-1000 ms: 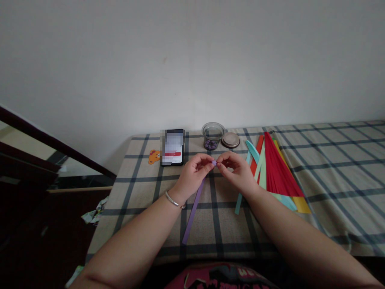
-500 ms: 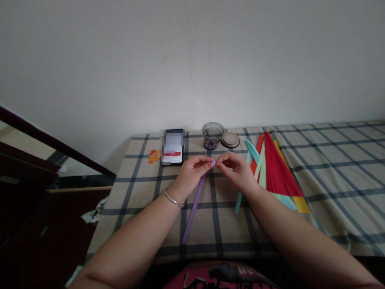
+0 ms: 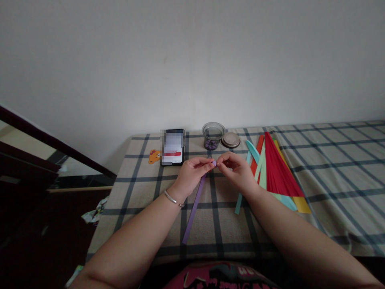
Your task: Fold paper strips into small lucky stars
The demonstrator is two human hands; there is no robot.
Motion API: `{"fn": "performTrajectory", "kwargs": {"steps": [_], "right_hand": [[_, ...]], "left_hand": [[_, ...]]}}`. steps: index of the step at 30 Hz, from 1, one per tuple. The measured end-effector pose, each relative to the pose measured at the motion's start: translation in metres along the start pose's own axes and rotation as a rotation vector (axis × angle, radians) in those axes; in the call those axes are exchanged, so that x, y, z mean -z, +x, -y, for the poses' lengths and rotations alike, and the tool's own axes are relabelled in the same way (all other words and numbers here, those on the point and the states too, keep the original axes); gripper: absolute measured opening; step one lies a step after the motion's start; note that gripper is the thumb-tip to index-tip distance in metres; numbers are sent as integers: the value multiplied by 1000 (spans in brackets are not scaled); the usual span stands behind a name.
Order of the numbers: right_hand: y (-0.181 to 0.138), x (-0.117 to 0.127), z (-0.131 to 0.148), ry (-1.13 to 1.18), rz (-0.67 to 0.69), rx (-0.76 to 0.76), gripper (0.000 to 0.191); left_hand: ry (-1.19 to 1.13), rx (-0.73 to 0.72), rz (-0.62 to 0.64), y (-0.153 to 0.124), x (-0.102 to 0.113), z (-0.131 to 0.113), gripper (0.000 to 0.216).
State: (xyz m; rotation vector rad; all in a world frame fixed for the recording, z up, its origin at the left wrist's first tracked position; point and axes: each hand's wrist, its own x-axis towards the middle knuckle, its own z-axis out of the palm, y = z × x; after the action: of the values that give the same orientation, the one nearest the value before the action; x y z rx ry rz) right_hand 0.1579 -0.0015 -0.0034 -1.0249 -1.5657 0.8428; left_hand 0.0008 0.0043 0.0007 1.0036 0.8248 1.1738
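Observation:
Both my hands meet over the checked tablecloth [image 3: 141, 188]. My left hand [image 3: 192, 174] and my right hand [image 3: 237, 170] each pinch the folded end of a purple paper strip [image 3: 194, 208], whose small folded knot sits between the fingertips. The loose tail of the strip runs down and left toward me across the cloth. A silver bangle [image 3: 173, 198] circles my left wrist.
Behind my hands stand a clear jar [image 3: 213, 136] with small purple pieces inside, its lid [image 3: 230, 140] beside it, a phone [image 3: 173, 147] and an orange bear card [image 3: 154, 156]. A fan of red, orange, teal, green and yellow paper strips [image 3: 276, 170] lies to the right.
My fingers have shifted slightly around the purple knot. The strip's tail and everything else on the cloth lie as before.

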Motion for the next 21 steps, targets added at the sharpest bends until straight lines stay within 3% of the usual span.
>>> {"fn": "performTrajectory", "kwargs": {"steps": [6, 21], "right_hand": [[0, 0, 0, -6, 7, -12, 13], [0, 0, 1, -53, 20, 9, 15]], "left_hand": [[-14, 34, 14, 0, 1, 2, 24], [60, -109, 77, -1, 1, 1, 19]]}}
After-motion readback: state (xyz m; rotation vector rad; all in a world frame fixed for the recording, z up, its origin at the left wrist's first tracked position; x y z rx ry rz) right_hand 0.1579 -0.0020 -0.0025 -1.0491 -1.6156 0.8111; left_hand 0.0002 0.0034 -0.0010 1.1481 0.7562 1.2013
